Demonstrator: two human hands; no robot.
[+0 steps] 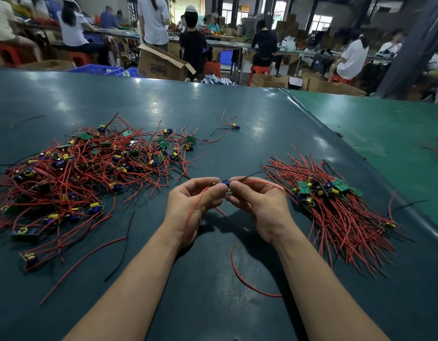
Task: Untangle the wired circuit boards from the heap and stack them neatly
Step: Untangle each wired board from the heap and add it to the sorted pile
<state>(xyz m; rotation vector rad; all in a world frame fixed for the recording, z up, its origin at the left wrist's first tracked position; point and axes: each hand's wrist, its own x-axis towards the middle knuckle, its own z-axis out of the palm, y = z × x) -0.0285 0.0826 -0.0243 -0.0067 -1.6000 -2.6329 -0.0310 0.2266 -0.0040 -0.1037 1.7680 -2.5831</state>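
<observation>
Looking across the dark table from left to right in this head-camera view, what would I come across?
Tangled heap of wired boards → left hand → small board pinched between both hands → right hand → neat stack of wired boards.

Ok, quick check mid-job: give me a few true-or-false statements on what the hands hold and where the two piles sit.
1. Both hands pinch one small circuit board between them. True.
2. The tangled heap lies on the person's right. False: it lies on the left; the aligned stack is on the right.
3. The left hand rests flat on the table. False: it is raised, gripping the board.
4. A red wire lies loose on the table below the right hand. True.
5. One lone wired board lies apart, beyond the heap. True.
</observation>
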